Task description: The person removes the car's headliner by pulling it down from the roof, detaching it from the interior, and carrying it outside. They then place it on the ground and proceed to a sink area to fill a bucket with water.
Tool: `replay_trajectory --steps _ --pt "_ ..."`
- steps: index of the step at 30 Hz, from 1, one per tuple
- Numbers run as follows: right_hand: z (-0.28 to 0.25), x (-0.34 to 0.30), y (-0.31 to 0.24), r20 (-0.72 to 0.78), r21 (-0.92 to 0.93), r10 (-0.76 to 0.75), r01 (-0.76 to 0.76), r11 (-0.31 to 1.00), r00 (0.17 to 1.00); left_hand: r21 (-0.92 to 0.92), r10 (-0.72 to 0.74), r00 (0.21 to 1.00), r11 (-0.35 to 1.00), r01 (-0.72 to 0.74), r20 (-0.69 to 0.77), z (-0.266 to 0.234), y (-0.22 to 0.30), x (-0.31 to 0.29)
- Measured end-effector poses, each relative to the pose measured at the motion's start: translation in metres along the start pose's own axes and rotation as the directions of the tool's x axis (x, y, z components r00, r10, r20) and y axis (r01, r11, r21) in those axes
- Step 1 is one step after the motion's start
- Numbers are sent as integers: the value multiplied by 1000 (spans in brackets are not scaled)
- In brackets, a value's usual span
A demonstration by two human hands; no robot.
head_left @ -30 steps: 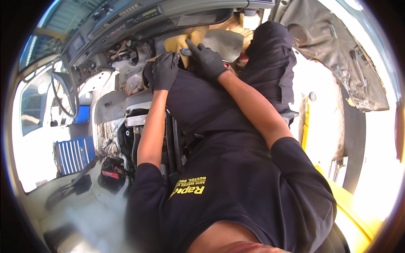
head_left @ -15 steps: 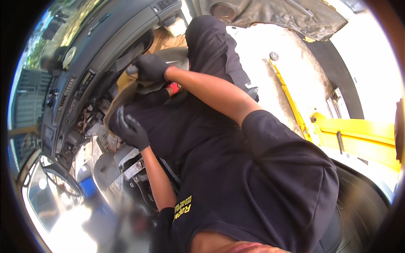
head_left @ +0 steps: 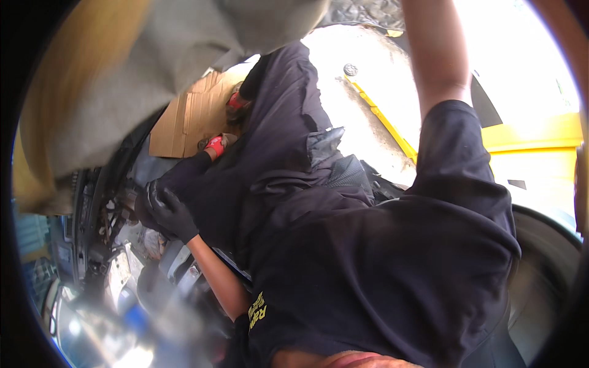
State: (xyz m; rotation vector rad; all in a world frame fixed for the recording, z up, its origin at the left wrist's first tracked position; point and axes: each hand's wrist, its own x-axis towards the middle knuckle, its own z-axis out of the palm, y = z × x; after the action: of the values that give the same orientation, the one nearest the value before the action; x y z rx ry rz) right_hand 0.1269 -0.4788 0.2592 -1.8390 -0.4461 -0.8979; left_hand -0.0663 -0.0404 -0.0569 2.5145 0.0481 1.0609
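A large grey sheet with a tan-brown edge [head_left: 184, 49], like a piece of floor covering, fills the upper left, close and blurred. My right forearm [head_left: 435, 55] reaches up past the top edge, so my right hand and whatever it holds are out of sight. In a black glove, my left hand [head_left: 169, 211] rests on my bent knee in dark trousers, fingers stretched out and holding nothing.
Under my feet, with red showing at the ankles [head_left: 216, 145], lies flattened cardboard [head_left: 184, 122]. Exposed vehicle parts [head_left: 132, 264] are at left, beside the dashboard, partly covered by the sheet. A yellow bar [head_left: 383, 119] and a yellow frame [head_left: 534, 153] stand at right.
My right hand was gripping the sheet near the dashboard; its arm has swung up out of view. The sheet has risen toward the camera, uncovering the cardboard and my feet. My left hand stays at the knee.
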Motion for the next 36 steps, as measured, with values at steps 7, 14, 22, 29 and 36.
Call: replay_trajectory --steps 7,14,22,29,36 --pt "-207 -148 163 -392 -485 326 -495 721 860 125 228 886 945 -301 405 -29 -41 9" --pt "-261 -345 314 -565 -590 671 -803 78 480 412 -89 961 911 -29 263 -61 -183 106" --pt "-174 -376 387 -463 -616 718 -771 161 520 -183 607 334 632 -753 721 -38 -17 57" --pt "-80 -226 287 -135 -628 541 -494 602 830 346 -294 914 919 190 279 -59 -161 92" --pt "49 -228 193 349 -492 248 -49 869 904 -87 359 515 874 -477 778 -50 -52 19"
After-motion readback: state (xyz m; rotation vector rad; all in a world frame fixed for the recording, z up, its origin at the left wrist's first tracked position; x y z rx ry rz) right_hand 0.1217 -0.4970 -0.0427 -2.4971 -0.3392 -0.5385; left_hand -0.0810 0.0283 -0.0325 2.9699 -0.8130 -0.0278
